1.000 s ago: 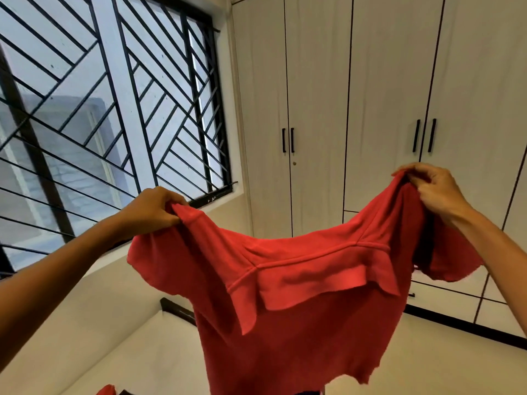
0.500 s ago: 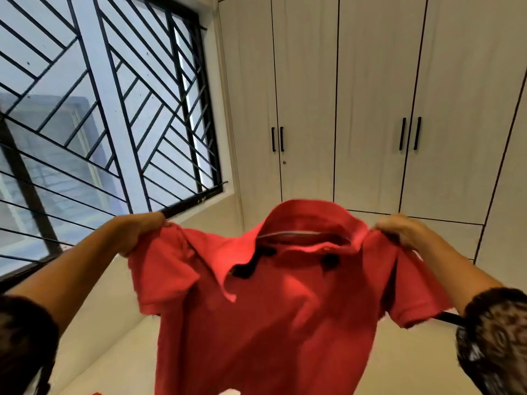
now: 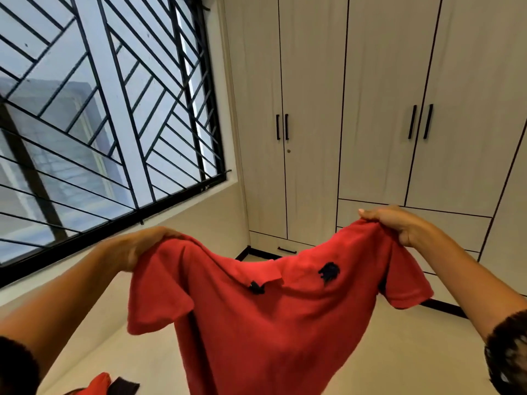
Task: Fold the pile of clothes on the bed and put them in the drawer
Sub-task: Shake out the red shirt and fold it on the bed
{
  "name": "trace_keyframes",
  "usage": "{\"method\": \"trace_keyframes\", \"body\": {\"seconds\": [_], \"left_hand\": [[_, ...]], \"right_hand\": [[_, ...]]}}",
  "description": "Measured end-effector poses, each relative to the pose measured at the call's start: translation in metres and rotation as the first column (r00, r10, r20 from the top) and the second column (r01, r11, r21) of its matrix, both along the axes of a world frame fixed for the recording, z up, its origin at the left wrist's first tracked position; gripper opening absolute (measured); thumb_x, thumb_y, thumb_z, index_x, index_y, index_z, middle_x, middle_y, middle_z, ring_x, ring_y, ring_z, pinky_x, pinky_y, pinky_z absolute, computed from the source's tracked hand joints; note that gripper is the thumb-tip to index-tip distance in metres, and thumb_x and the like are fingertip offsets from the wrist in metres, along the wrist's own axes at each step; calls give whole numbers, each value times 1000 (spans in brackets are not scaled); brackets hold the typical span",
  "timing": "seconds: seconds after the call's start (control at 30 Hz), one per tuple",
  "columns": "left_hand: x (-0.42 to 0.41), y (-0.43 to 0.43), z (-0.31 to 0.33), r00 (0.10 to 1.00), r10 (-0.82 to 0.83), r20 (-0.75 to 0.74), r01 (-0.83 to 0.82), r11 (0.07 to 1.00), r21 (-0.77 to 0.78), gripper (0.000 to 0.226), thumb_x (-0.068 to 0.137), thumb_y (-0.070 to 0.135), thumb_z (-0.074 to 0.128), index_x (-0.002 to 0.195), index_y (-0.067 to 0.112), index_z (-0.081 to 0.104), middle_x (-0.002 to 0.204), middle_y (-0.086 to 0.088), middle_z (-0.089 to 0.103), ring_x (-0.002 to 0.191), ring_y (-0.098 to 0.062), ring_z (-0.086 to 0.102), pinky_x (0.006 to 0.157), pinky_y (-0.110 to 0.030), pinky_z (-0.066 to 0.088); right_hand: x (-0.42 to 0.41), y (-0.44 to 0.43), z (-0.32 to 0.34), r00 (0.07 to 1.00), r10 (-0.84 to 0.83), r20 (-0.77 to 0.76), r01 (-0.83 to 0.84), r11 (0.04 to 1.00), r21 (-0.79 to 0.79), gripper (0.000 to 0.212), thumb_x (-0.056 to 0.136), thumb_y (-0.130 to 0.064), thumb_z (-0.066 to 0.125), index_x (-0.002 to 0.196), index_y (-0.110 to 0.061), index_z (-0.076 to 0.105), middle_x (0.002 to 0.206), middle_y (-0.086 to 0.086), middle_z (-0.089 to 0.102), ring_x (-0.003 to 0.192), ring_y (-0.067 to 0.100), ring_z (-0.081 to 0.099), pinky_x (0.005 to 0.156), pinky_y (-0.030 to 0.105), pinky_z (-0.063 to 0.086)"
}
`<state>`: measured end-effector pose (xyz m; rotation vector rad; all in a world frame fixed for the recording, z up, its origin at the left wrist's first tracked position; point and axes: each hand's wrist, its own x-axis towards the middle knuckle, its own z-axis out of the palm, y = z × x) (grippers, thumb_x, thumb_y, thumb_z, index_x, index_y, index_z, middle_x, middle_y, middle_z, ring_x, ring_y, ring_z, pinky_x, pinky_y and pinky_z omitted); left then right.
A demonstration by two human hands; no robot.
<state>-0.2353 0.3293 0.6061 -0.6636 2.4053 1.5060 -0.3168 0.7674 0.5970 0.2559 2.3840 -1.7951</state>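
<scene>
Head-worn wide view, facing wardrobe (image 3: 313, 81), window (image 3: 99, 115) at left

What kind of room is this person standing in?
Most likely a bedroom: a wall of built-in wardrobes with drawers below, a barred window, and a red polo shirt held up for folding.

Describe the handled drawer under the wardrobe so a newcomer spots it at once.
Find the pale wardrobe right of the barred window. Under its left pair of doors, at floor level, sits the drawer. Its short black handle lies horizontal; the door handles stand vertical.
</scene>
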Motion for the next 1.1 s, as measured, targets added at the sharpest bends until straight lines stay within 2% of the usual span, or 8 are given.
{"method": "trace_keyframes", "body": {"seconds": [0.1, 0.33, 0.4, 0.53, 0.73, 0.87, 1.0, 1.1], "left_hand": [[12, 35, 14, 998, 39, -44, -38, 999, 19, 39, 91, 38, 55, 99, 1, 66, 84, -16, 69, 73, -27, 63, 85, -40, 50], [4, 96, 30, 979, 147, -138, -108, 960, 257, 36, 96, 37, 46, 80, 7, 56, 50, -8, 63, 47, -19, 59, 67, -31, 48], [5, 110, 33, 973, 152, -175, -94, 950, 299, 29, 96, 34, 49, 90, 7, 57, 61, -10, 66, 55, -20, 60, 65, -30, 48], [3, 131, 30, 958, 126, -259, -46, 955, 294, 33, 95, 22, 52, 124, 6, 50, 115, -16, 62, 92, -25, 58, 87, -37, 48], [9, 162, 27, 957, -131, -257, 182, 965, 187, 36, 95, 31, 51, 127, 13, 54, 117, -14, 64, 104, -24, 61, 99, -41, 46], [23, 164, 27, 893, -316, -320, 366, 924, 109, 61, 75, 60, 53, 125, 25, 54, 119, 0, 64, 110, -17, 59, 102, -34, 43], [25, 149, 20, 782, -323, -534, 430, 899, 87, 49, 76, 8, 72, 120, 22, 57, 109, -2, 67, 98, -14, 65, 84, -25, 52], [24, 148, 22, 771, -294, -564, 392, 918, 57, 46, 81, -14, 54, 110, 21, 62, 96, -8, 69, 84, -18, 66, 77, -27, 55]], "right_hand": [[0, -15, 6, 992, -33, -124, 30, 999, -32, 28, 91, -21, 61, 67, -13, 49, 62, 5, 51, 51, 14, 42, 46, 20, 36], [4, -62, 11, 945, -91, -315, 107, 994, 31, 29, 92, -26, 59, 67, -15, 49, 69, 4, 52, 58, 13, 43, 53, 23, 33], [6, -77, 8, 942, -93, -324, 102, 995, 11, 25, 93, -21, 57, 69, -15, 49, 74, 7, 53, 61, 15, 45, 55, 23, 34], [20, -104, 9, 942, -133, -309, 73, 978, -198, 20, 92, 1, 46, 80, -14, 50, 86, 10, 58, 70, 17, 54, 57, 23, 44], [52, -146, 29, 956, -23, -293, -115, 888, -446, 18, 95, -1, 45, 82, -12, 48, 90, 14, 61, 70, 16, 57, 62, 24, 46], [71, -162, 44, 924, 75, -376, -213, 916, -341, 9, 95, -6, 46, 100, -13, 48, 99, 11, 58, 78, 16, 57, 52, 20, 47], [91, -146, 73, 887, 335, -318, -439, 827, -351, 25, 102, -19, 34, 123, -7, 42, 125, 18, 51, 75, 26, 59, 61, 32, 54], [95, -131, 84, 790, 317, -525, -298, 947, 122, 36, 98, -35, 42, 126, -12, 45, 129, 8, 53, 70, 27, 69, 62, 31, 58]]}}
